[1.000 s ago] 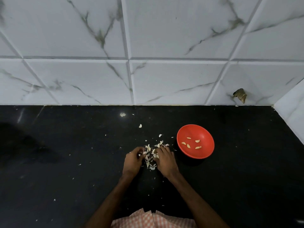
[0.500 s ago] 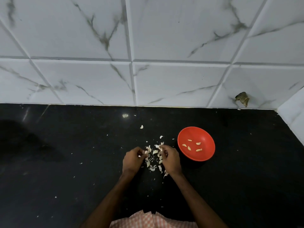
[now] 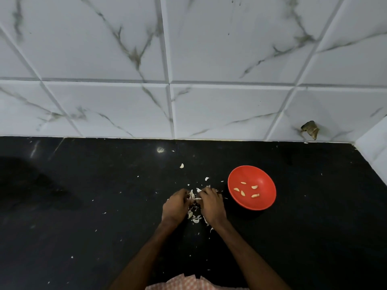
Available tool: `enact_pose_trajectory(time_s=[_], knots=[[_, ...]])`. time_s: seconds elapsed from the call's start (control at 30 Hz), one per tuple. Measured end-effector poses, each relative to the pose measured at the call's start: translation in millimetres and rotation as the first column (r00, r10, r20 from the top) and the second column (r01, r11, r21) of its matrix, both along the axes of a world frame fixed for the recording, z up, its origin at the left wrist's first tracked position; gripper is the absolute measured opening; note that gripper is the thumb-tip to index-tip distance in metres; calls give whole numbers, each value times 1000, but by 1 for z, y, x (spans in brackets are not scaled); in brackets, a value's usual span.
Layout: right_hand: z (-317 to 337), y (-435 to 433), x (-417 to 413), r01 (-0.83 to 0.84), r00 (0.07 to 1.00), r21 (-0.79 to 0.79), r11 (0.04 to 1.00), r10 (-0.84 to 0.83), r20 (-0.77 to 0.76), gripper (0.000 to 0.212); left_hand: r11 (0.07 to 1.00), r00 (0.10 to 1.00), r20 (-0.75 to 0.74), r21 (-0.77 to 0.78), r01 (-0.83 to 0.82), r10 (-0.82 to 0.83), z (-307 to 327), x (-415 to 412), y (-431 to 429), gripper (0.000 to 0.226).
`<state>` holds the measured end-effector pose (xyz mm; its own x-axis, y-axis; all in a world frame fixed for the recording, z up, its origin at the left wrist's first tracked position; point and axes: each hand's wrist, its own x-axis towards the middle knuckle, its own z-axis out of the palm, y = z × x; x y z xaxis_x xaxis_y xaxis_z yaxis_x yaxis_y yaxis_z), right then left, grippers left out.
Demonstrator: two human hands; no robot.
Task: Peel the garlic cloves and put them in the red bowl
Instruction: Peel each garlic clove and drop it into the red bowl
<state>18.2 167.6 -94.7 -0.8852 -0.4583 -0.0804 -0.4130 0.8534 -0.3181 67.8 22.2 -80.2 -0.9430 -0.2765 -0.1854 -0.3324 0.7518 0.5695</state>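
Both hands meet over the black counter [image 3: 83,206], knuckles up and fingers curled in tight. The left hand [image 3: 176,207] and the right hand [image 3: 211,204] are fingertip to fingertip, and between them they pinch one small pale clove [image 3: 198,199]. Only a sliver of it shows in the gap between the thumbs. From here I cannot tell how much of its skin is on it, nor which fingers do the pinching, as the backs of the hands hide them. Neither hand is slack, and each is closed on that one piece.

Under and just beyond the hands lies a litter of white skins [image 3: 193,216], touching one another in a loose heap, with smaller flecks strewn over the counter around it. One stray skin [image 3: 181,165] sits apart, nearer the wall [image 3: 104,105].

The bowl [image 3: 261,203] stands upright on the counter just to the right of the right hand, near it but not touching. Five peeled cloves [image 3: 242,193] lie scattered in its bottom, apart from one another.

The wall behind is white marbled tile, meeting a side wall at the far right. A small brownish scrap [image 3: 310,129] clings to the tile low in that corner, though I cannot make out what it is. At the near edge a bit of checked cloth [image 3: 188,284] shows between the forearms.
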Motion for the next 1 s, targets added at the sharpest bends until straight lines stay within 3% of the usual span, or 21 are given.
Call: enact_pose_trajectory(time_s=[0.07,0.2,0.33,0.43,0.67,0.9,1.0], knots=[[1,0,0,48,999,-118,992,-49,-5,19,997,998,-49,63,-43,46,1,-2,-2,23],[13,-2,0,157,986,-403,901,-121,113,11,896,989,-108,442,-40,98,4,-8,-1,5],[28,-2,1,194,975,-554,809,-98,199,4,806,957,-185,588,-73,222,9,-6,4,5],[33,-2,2,237,960,-614,752,-84,268,10,750,926,-170,643,-155,337,7,-5,2,8],[44,-4,4,426,860,-662,616,-46,509,21,677,923,-155,723,-138,353,8,-3,1,14],[48,-4,4,425,869,-646,633,-87,487,19,715,934,-141,684,-147,327,17,-4,2,21],[51,-1,6,432,862,-665,609,-60,504,16,644,941,-106,753,-134,320,27,-5,4,21]])
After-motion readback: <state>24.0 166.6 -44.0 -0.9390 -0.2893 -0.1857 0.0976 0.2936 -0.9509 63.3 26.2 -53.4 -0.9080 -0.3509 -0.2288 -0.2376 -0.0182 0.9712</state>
